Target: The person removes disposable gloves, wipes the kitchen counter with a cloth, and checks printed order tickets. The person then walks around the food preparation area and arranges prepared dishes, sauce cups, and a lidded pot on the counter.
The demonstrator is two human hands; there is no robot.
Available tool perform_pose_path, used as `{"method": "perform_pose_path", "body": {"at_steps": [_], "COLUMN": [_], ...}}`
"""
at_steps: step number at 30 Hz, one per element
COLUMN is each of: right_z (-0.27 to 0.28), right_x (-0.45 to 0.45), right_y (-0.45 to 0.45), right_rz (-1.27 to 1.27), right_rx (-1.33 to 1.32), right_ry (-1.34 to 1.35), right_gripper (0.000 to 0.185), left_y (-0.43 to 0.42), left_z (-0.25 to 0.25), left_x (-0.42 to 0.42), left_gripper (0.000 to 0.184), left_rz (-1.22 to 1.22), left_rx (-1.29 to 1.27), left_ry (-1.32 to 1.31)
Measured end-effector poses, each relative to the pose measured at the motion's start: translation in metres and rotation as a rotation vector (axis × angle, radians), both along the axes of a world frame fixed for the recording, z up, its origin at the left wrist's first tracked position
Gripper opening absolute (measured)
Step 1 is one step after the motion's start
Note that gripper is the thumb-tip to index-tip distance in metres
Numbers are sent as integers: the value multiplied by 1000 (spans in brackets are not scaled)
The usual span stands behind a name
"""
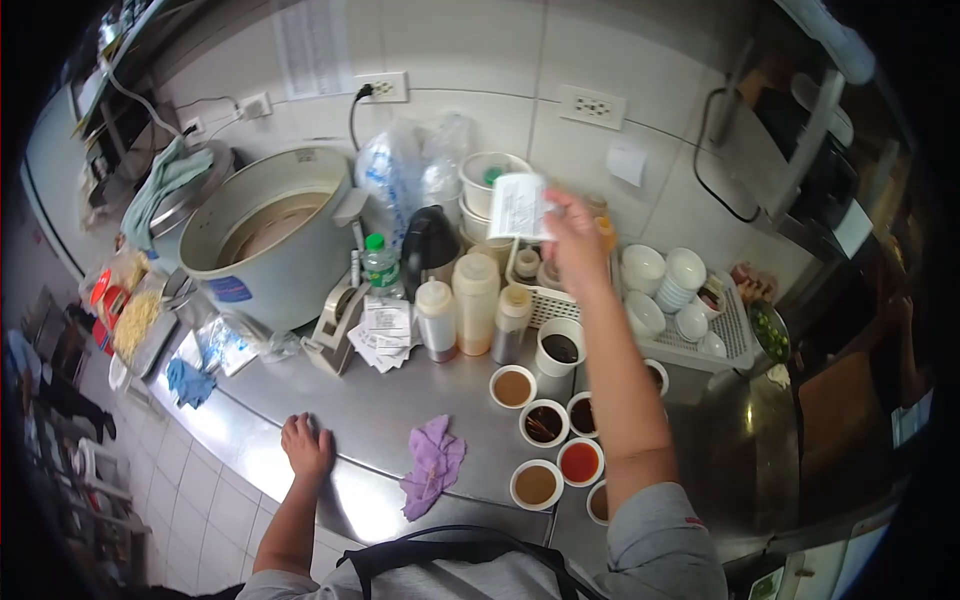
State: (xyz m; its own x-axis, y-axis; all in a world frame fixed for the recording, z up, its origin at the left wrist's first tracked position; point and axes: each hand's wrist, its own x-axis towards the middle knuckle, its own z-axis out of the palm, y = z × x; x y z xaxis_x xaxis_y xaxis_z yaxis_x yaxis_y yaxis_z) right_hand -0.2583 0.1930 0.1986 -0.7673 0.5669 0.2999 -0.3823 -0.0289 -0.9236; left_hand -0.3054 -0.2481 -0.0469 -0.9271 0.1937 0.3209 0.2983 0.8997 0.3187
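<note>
My right hand (575, 238) reaches over the back of the steel counter, its fingers closed on the edge of a white printed paper (520, 207). The paper hangs in front of white lidded tubs (494, 172). My left hand (306, 447) lies on the counter near the front edge, fingers spread, holding nothing. To its right is a crumpled purple cloth (433, 466). Below my right forearm stand several small cups of sauce, among them a red one (580, 463), a tan one (513, 387) and a dark one (561, 348).
Three squeeze bottles (475, 305), a tape dispenser (335, 325) and printed slips (385, 333) stand or lie mid-counter. Behind left is a large pot (320, 255). A white basket (735, 345) of bowls stands right. A blue cloth (190, 382) lies left.
</note>
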Motion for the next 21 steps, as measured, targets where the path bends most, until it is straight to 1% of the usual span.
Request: {"method": "perform_pose_path", "body": {"at_steps": [1,2,3,4,5,7,8,9,10,12,13,14,16,19,21], "right_z": [-10,-32,-39,-51,-79,-98,-112,-121,-130,-142,-148,-155,-152,-154,-178], "right_x": [-19,-55,-67,-85,-112,-132,-143,-144,-146,-145,-145,-146,-142,-139,-145], "right_y": [-17,-38,-59,-84,-108,-152,-166,-172,-173,-173,-173,-174,-179,-182,-180], "right_rz": [97,82,137,217,199,31,-68,-73,-183,-149,-131,-135,-133,-71,19], "right_rx": [-51,-88,108,187,298,572,606,610,718,667,714,694,657,622,697], "right_ry": [-39,19,-92,-91,27,-2,-148,-208,-276,-510,-542,-580,-657,-847,-920], "right_gripper": [23,21,20,19,18,16,19,23,25,26,25,25,24,25,26], "left_y": [2,2,5,5,4,2,0,-1,-2,-1,0,0,1,-1,-3], "left_z": [2,5,12,16,17,15,8,4,1,4,7,9,10,7,5], "left_x": [0,2,4,5,8,4,2,1,1,2,1,2,4,3,2], "left_gripper": [49,49,48,46,46,46,47,47,48,47,47,46,46,46,45], "left_rz": [5,13,18,6,7,3,-4,-13,-24,-15,-18,-14,-8,-13,-20], "left_rx": [3,5,17,29,38,39,33,43,53,77,78,76,79,73,85], "left_ry": [-7,-14,-15,-22,-16,6,21,35,47,31,27,20,8,24,33]}}
